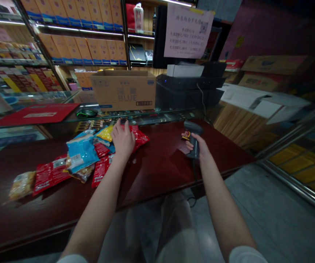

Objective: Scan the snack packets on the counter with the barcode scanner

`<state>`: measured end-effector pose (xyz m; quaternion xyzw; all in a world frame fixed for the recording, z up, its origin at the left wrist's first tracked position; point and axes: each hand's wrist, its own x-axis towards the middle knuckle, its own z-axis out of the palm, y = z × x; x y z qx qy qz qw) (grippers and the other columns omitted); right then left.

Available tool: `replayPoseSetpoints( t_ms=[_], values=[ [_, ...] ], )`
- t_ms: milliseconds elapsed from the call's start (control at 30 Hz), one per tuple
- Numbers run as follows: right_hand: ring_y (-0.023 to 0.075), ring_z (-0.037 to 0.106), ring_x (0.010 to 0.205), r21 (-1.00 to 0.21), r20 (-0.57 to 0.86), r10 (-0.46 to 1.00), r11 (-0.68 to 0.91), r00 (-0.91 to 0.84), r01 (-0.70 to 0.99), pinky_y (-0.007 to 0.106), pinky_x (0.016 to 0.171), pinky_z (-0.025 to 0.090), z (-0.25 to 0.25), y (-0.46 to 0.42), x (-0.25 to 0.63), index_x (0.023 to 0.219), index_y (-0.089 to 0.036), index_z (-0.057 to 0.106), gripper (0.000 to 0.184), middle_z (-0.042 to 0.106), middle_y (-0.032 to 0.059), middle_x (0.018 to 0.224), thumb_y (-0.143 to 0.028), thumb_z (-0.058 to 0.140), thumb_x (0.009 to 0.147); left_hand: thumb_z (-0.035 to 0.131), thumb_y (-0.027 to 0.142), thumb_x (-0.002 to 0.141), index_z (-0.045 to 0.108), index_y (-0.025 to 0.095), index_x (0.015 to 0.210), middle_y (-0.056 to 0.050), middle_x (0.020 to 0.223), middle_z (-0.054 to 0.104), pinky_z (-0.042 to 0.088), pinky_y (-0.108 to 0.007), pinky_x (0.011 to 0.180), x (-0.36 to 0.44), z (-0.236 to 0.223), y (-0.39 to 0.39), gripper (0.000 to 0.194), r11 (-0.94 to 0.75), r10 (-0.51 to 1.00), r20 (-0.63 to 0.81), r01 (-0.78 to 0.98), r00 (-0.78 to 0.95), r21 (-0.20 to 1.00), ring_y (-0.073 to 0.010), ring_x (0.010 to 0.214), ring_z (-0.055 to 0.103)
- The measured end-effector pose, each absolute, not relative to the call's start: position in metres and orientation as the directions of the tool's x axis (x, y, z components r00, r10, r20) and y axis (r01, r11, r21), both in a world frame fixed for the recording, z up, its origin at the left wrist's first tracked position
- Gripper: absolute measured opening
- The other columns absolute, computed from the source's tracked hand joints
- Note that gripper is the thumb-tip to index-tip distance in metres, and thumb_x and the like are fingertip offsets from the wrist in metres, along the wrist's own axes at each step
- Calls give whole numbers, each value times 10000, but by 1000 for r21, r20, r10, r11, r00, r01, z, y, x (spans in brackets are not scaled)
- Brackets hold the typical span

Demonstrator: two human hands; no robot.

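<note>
My left hand (123, 140) lies over a red snack packet (138, 138) on the dark red counter (162, 164), fingers curled down onto it. Beside it lie a yellow packet (105, 133), a blue packet (81, 152) and several more red packets (50, 174). My right hand (197, 146) is wrapped round the handle of a black barcode scanner (192, 135), held upright above the counter, its head pointing left towards the packets. The scanner's cable hangs down past the counter's front edge.
A cardboard box (124, 89) and a black register with a printer (187, 86) stand on the glass shelf behind. A computer mouse (86, 113) and a red mat (37, 113) lie at the left. Shelves of boxed goods fill the back wall.
</note>
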<state>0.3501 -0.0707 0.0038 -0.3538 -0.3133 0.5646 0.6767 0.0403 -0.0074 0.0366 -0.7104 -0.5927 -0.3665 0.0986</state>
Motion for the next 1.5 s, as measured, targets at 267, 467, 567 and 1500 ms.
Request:
replayPoseSetpoints(
  t_ms=[267,467,567,1500],
  values=[
    [23,321,361,-728,-57,957,155,285,-668,144,296,313,-13,-84,412,847,-185,596,116,742,52,834,-256,630,763,477,246,935,600,166,1225,-127,1208,664,466,-394,973,151,20,-14,325,-700,714,380,578,588,419,-249,1098,623],
    [30,347,375,-679,-67,951,179,302,-712,138,314,342,-17,-89,413,846,-198,576,106,696,11,744,-258,634,781,572,442,910,438,75,1399,-252,1391,550,421,-421,1006,270,-6,-2,626,-418,877,96,652,470,632,-334,1283,537],
    [28,342,381,-682,-85,959,143,272,-717,134,320,335,-18,-88,409,845,-193,569,121,666,2,713,-267,638,776,583,516,886,417,51,1415,-284,1397,537,380,-468,1030,305,-13,-6,724,-289,947,71,738,312,610,-386,1303,499],
    [53,367,359,-843,-27,980,-128,-196,-523,174,338,279,7,-108,217,913,-180,569,365,507,-82,508,-367,782,681,683,370,769,572,157,1090,-101,1061,701,577,-387,829,22,-8,2,401,-420,905,390,202,172,885,-245,936,681]
  ],
)
